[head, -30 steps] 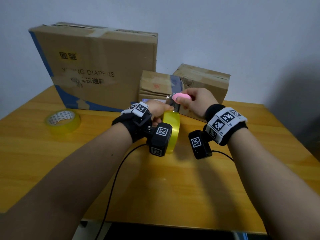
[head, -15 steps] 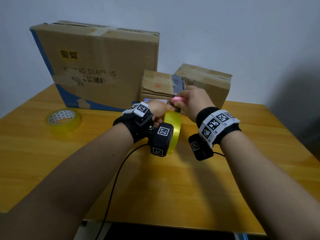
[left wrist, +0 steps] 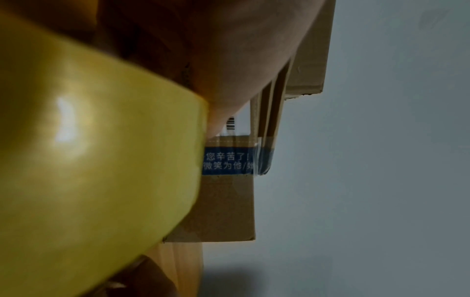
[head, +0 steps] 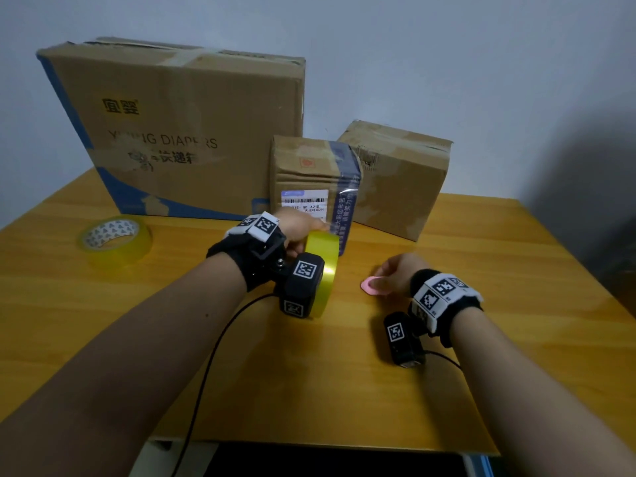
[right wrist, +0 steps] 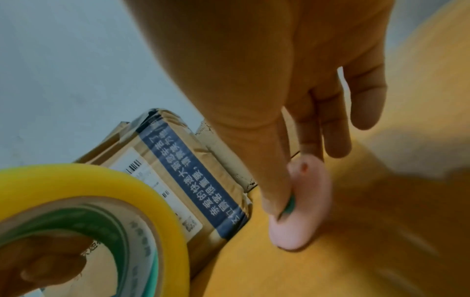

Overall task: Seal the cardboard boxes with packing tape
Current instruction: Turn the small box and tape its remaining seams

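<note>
- Head view: the left hand (head: 296,228) grips a yellow tape roll (head: 321,270), held on edge just in front of the small box (head: 309,173) with the blue tape band. The right hand (head: 399,277) is low over the wooden table (head: 481,339), its fingers on a pink cutter (head: 373,285) lying there. A large diaper box (head: 179,132) and a third box (head: 399,180) stand behind; a second tape roll (head: 115,237) lies flat at far left.
- Left wrist view: the tape roll (left wrist: 89,160) fills the frame, the hand (left wrist: 229,50) curled over it; the small box (left wrist: 229,201) is just beyond.
- Right wrist view: the hand's (right wrist: 292,80) thumb and a fingertip pinch the pink cutter (right wrist: 302,203) against the table (right wrist: 381,241); the other fingers hang relaxed. The tape roll (right wrist: 106,193) sits beside the small box (right wrist: 183,170).
</note>
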